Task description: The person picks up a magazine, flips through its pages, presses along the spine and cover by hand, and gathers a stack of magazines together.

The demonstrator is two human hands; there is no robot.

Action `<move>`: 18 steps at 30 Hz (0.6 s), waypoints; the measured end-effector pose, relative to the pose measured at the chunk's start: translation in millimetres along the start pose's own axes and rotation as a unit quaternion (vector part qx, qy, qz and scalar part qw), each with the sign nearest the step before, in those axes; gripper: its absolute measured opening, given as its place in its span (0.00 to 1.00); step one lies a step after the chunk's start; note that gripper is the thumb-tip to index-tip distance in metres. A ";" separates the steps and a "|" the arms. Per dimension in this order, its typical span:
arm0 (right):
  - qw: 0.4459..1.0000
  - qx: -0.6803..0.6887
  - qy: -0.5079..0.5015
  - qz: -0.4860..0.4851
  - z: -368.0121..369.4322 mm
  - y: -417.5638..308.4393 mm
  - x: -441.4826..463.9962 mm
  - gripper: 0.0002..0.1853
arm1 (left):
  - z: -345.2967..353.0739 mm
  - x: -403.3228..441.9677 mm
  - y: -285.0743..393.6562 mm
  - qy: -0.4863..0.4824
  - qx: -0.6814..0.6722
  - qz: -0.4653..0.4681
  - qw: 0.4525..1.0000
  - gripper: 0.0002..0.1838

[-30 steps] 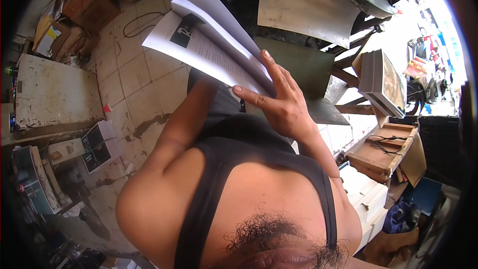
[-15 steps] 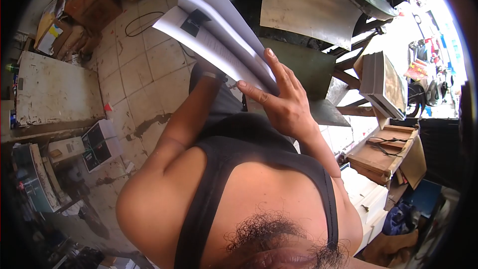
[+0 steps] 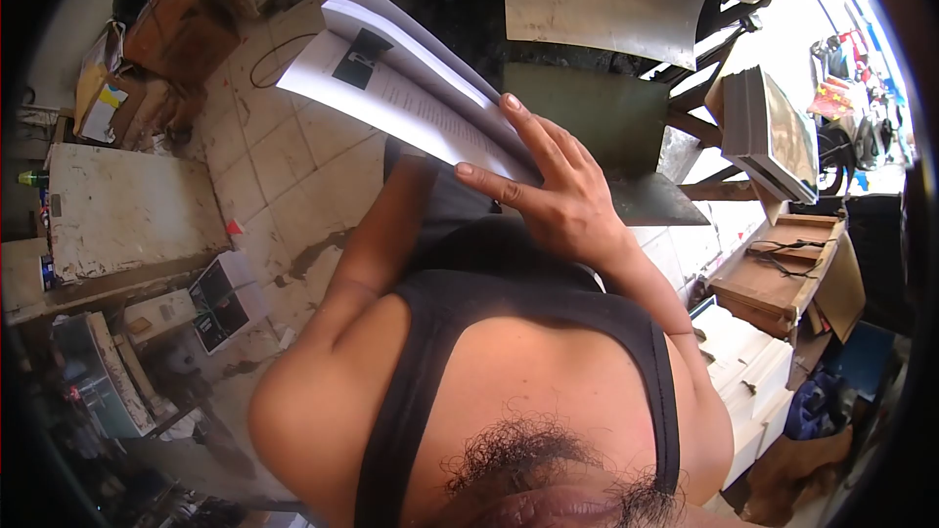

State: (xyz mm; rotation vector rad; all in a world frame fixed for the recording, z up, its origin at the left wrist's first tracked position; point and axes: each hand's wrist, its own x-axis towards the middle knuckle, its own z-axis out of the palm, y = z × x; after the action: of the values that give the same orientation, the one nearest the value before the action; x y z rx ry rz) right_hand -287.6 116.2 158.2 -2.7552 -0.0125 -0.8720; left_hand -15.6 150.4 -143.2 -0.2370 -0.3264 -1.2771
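Note:
A white booklet (image 3: 411,103) stands partly open in front of my chest, its pages fanned, with printed text and a dark picture on the visible page. My right hand (image 3: 548,181) holds its near end, thumb at the lower page edge and index finger at the upper edge; the other fingers lie beyond. My left forearm reaches up behind the booklet, which hides my left hand.
Left, a worn white cabinet top (image 3: 137,210) and a bundle of books (image 3: 227,301) stand by the tiled floor (image 3: 284,161). Right are a thick book stack (image 3: 768,137), a wooden drawer (image 3: 778,274) with a cable, and white paper stacks (image 3: 738,362). Metal sheets (image 3: 602,0) lie ahead.
The view has turned slightly, shifting the surroundings. The booklet has tilted lower and toward the left since half a second ago, and its printed page shows more clearly. My right hand keeps its hold.

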 end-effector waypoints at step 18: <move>1.000 0.005 0.014 -0.013 3.8 2.4 -5.1 0.34 | 52.5 14.0 -13.0 0.135 0.175 0.128 0.967 0.28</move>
State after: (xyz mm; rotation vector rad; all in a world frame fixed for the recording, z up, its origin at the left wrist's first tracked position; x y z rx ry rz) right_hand -289.5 115.1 151.8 -2.7403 -0.0480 -0.9136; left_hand -30.1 152.8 -89.3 0.1918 -0.2719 -0.9614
